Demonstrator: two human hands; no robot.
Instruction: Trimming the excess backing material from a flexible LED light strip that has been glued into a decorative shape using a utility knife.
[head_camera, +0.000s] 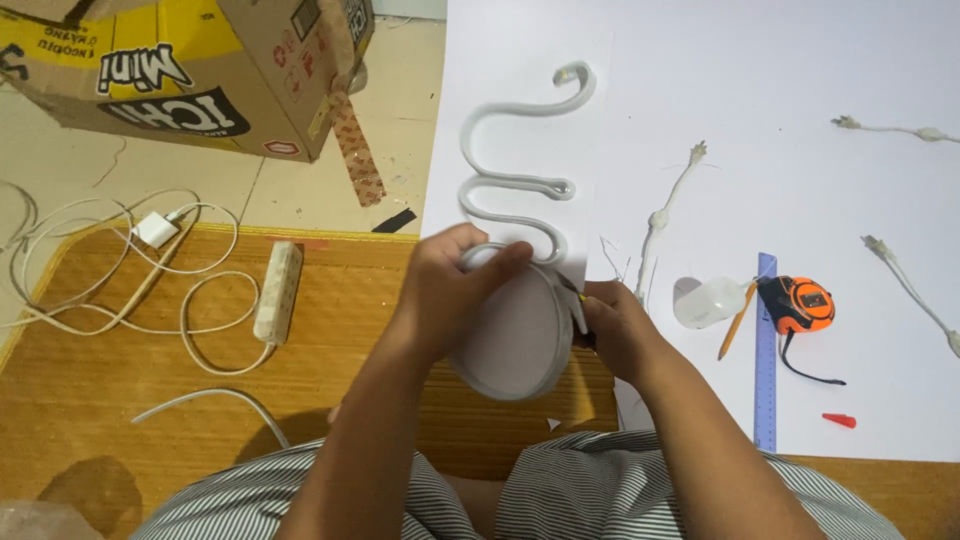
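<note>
The left hand (455, 285) is clamped over the near end of a white flexible strip (520, 190), fingers curled across the top where it bends into a round loop (515, 335); the right hand (615, 330) is closed on the loop's right edge, pinching it together with what looks like a thin dark tool (too hidden to name); both hands touch the strip, so neither is nearer. The loop sits directly between the hands, just in front of the person's striped lap; from there the rest of the strip snakes away from the body in S-curves across a white sheet (800, 80), its overall run pointing straight ahead and slightly right.

To the right of the right hand, well apart from the loop, lie a small clear bottle (705, 303), a pencil (735, 325), a blue ruler (766, 360), an orange tape measure (800, 303) and short white cable pieces (665, 215); to the left, on the woven mat (100, 400), a power strip (278, 290) with its cords, and a cardboard box (190, 70) beyond.
</note>
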